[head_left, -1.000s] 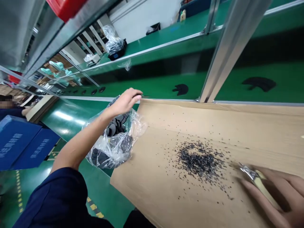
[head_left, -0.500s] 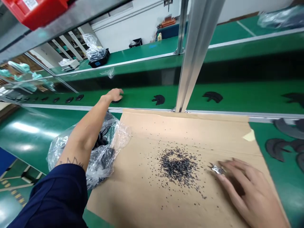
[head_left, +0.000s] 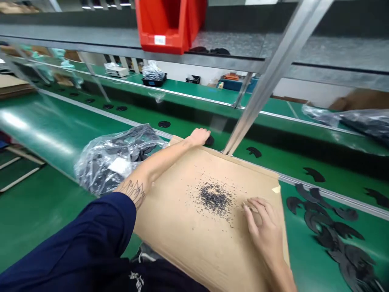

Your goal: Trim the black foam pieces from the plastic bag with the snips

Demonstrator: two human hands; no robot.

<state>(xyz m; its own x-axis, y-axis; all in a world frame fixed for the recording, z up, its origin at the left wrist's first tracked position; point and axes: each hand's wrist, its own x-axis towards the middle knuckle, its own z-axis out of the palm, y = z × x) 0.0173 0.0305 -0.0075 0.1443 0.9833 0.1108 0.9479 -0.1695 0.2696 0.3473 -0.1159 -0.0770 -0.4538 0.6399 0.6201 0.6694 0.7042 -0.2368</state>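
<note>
My left hand (head_left: 199, 136) reaches across to the green conveyor belt, its fingers curled down at a flat curved black piece (head_left: 209, 140) that they partly hide. Low over the right part of a brown cardboard sheet (head_left: 188, 227) is my right hand (head_left: 263, 221). Between its thumb and fingers sits a small silver metal tool (head_left: 244, 205), mostly hidden now, which looks like nail clippers. A heap of tiny black scraps (head_left: 215, 198) lies on the cardboard, left of that hand.
A clear plastic bag (head_left: 106, 166) of black pieces lies left of the cardboard. Loose curved black pieces (head_left: 322, 219) spread over the green table at right. A metal post (head_left: 261, 93) rises behind the cardboard. Overhead, a red bin (head_left: 170, 36) stands on a shelf.
The view has swung and pulled back. My left hand has moved right along the belt, from one black piece to another. My right hand stays by the scraps with the silver tool.
</note>
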